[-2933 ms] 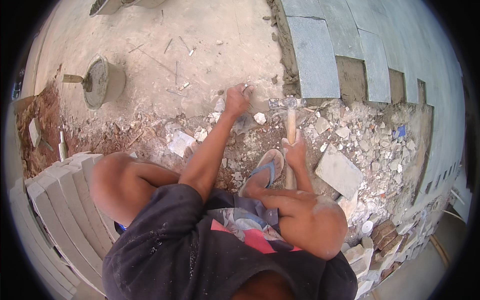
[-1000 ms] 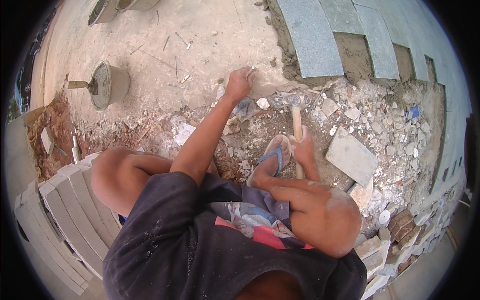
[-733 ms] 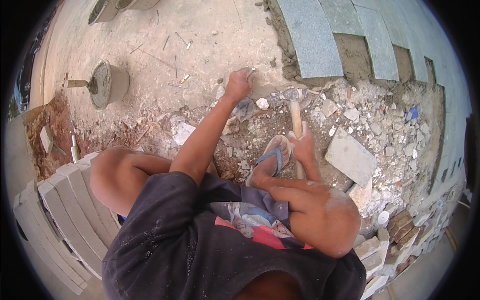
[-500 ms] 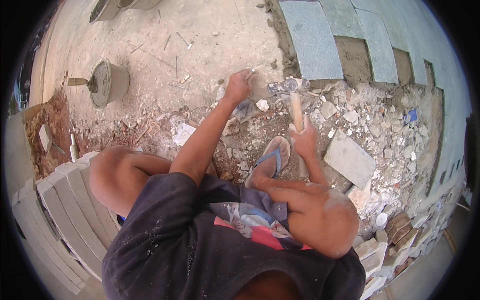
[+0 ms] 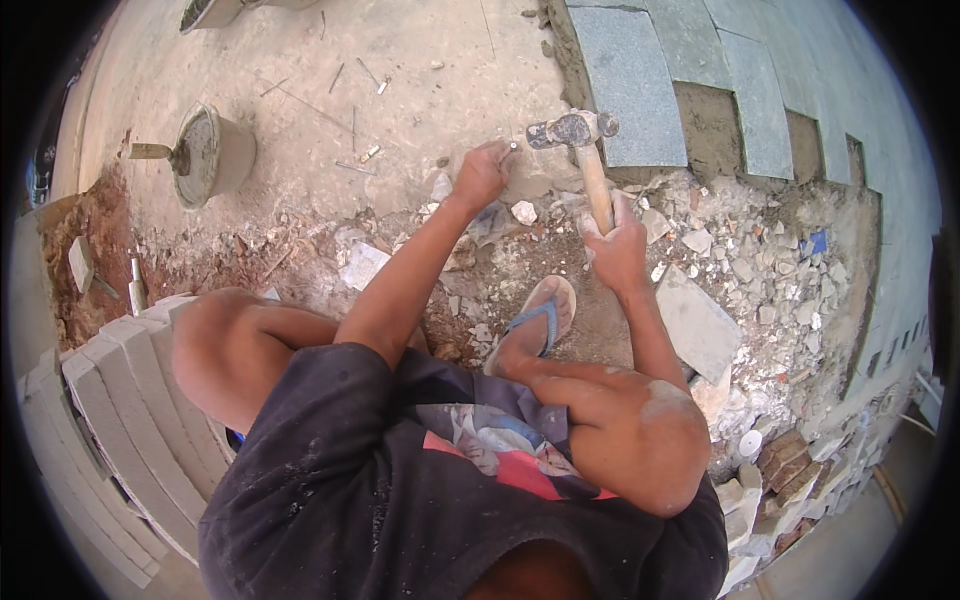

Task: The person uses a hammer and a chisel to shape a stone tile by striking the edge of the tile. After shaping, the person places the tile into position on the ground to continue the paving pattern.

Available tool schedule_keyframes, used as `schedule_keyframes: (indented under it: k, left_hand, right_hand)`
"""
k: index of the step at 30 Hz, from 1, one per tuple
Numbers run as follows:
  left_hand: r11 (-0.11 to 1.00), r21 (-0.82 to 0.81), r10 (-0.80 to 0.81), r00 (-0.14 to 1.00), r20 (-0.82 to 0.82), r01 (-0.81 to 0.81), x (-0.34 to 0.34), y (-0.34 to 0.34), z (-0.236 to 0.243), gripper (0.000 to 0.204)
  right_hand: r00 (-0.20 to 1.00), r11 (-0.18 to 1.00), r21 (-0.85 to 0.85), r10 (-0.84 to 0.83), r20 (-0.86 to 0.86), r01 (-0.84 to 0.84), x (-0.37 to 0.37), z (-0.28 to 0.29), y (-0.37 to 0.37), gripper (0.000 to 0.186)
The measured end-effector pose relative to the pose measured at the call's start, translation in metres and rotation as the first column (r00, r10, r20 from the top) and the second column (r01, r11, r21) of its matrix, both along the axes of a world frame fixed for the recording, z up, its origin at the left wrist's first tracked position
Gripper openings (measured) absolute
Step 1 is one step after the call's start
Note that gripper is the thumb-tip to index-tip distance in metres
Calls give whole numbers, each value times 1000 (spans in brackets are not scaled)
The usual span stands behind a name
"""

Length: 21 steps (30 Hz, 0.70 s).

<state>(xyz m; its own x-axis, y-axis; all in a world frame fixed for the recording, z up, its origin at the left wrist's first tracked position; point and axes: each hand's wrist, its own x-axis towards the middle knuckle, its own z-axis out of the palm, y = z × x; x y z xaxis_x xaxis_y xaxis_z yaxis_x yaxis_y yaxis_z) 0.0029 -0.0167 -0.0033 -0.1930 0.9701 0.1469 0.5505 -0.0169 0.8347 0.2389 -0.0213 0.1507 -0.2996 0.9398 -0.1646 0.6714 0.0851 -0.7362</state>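
Observation:
My right hand (image 5: 617, 247) is wrapped round the wooden handle of a ball-peen hammer (image 5: 594, 184). The hammer's metal head is raised just right of my left hand (image 5: 482, 172). Closed in a pinch, that left hand holds a nail (image 5: 513, 146) above the concrete; only its small round top shows past the fingers. Beyond the hammer lies a laid grey paving slab (image 5: 630, 85), bedded in mortar.
A mortar bucket (image 5: 225, 155) with a trowel (image 5: 152, 151) stands at left. Thin rods (image 5: 336, 80) lie on the concrete. Rubble (image 5: 765, 270) and a loose slab (image 5: 697, 322) are at right. Stacked slabs (image 5: 130, 410) stand by my left knee.
The hammer has been lifted up and forward in my right hand, its head now higher in view. My left hand keeps its pinch in nearly the same place.

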Motion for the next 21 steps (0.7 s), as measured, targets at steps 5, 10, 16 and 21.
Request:
schedule_keyframes:
  k: [5, 10, 16, 21]
  left_hand:
    - [997, -73, -12, 1000, 6, 13, 4, -2, 7, 16]
    - [998, -57, -10, 1000, -28, 9, 0, -4, 0, 13]
    - [1000, 5, 11, 995, 99, -12, 9, -5, 10, 10]
    - [1000, 3, 7, 997, 79, -7, 8, -6, 3, 8]
  right_hand:
    - [997, 982, 181, 66, -32, -59, -11, 19, 13, 42]
    - [990, 983, 122, 141, -23, -137, -30, 36, 14, 45]
    - [907, 966, -83, 257, 335, -243, -31, 5, 12, 45]
    - [911, 963, -81, 268, 313, -256, -36, 28, 17, 46]
